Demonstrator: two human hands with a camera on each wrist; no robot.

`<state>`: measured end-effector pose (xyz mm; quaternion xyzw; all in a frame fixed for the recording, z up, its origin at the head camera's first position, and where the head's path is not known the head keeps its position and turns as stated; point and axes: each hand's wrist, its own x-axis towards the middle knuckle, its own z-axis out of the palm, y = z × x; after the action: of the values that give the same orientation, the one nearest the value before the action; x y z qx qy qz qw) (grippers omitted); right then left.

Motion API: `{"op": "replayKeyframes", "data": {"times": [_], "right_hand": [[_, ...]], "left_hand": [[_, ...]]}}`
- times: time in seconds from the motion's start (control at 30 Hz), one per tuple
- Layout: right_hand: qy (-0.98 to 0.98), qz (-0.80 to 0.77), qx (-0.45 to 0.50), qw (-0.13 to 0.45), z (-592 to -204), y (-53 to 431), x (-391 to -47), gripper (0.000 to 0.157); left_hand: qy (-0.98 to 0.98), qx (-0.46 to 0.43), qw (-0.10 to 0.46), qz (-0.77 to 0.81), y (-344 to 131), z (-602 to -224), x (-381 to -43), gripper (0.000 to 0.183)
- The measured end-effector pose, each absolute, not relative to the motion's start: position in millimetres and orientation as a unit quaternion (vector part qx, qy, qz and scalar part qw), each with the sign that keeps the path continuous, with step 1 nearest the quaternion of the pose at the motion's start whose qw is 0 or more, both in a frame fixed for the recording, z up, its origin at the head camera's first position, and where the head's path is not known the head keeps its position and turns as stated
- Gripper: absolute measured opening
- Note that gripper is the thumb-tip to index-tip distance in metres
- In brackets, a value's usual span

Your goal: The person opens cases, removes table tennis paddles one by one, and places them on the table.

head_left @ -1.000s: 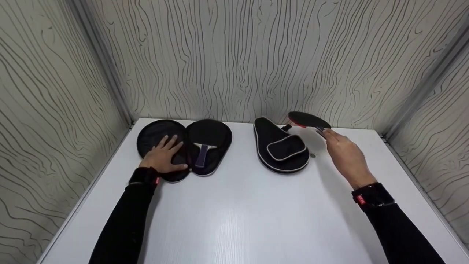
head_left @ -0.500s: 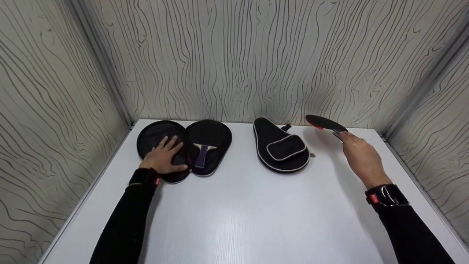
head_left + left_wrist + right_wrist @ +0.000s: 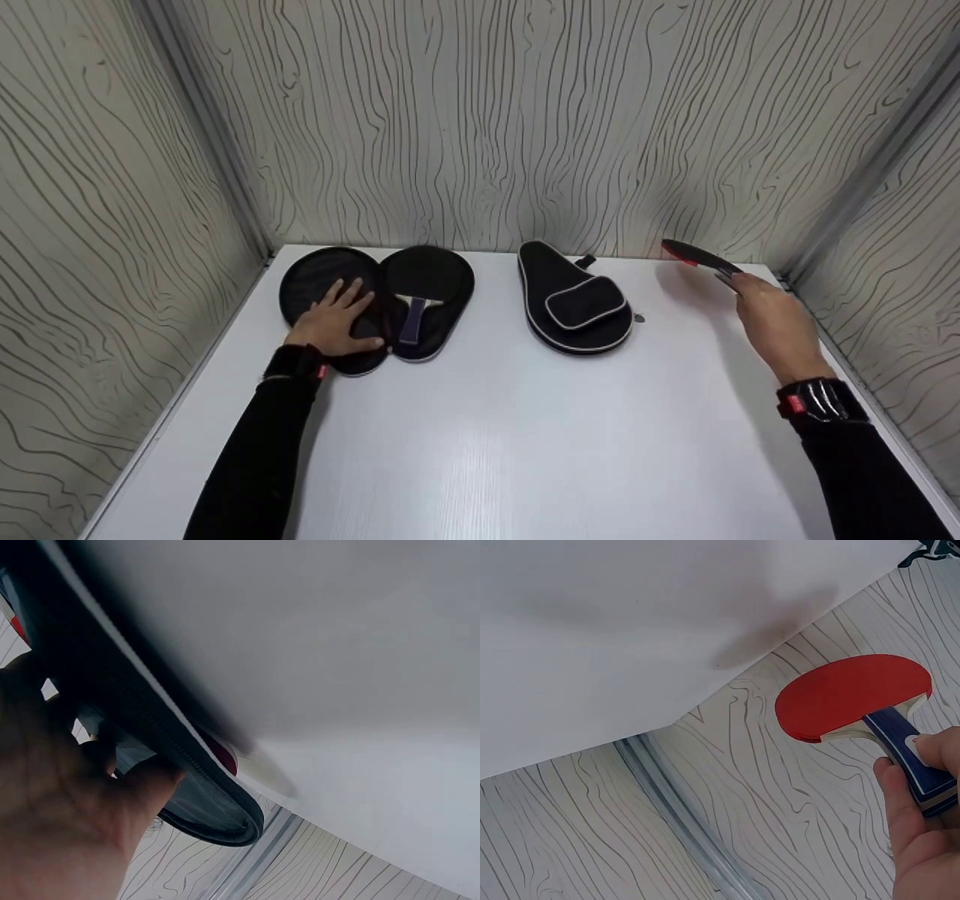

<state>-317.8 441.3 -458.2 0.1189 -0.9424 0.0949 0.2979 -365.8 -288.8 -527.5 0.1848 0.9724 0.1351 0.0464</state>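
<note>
With fingers spread, my left hand (image 3: 334,326) rests on the left half of an opened black paddle case (image 3: 319,274) at the back left. In the case's right half lies a table tennis paddle (image 3: 424,274), black face up, with a purple-blue handle. The left wrist view shows the case's zipped edge (image 3: 139,675) beside my palm and thumb. My right hand (image 3: 780,322) grips a second paddle (image 3: 847,694) by its blue handle, above the table's back right. Its red face shows in the right wrist view, its blade pointing away toward the back wall.
A closed black paddle case (image 3: 544,274) with pale piping and a front pocket lies right of centre near the back edge. The white table (image 3: 487,435) is bounded by wood-grain panels (image 3: 465,127) behind and at both sides, with metal corner posts.
My right hand has moved steadily right with the paddle, away from the closed case, toward the table's right back corner. The left hand has stayed on the opened case.
</note>
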Motion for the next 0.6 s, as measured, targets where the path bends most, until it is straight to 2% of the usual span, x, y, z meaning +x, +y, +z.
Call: {"op": "replayKeyframes", "data": {"times": [0.33,0.6], "right_hand": [[-0.953,0.105,0.097,0.268,-465.0,468.0,-318.4,0.010],[-0.962,0.107,0.078,0.237,-469.8,485.3,-317.4,0.009]], "left_hand": [[0.972,0.188,0.041,0.132,-288.7,-529.2,-366.9,0.111],[0.972,0.188,0.038,0.133,-295.8,-544.8,-380.0,0.115]]}}
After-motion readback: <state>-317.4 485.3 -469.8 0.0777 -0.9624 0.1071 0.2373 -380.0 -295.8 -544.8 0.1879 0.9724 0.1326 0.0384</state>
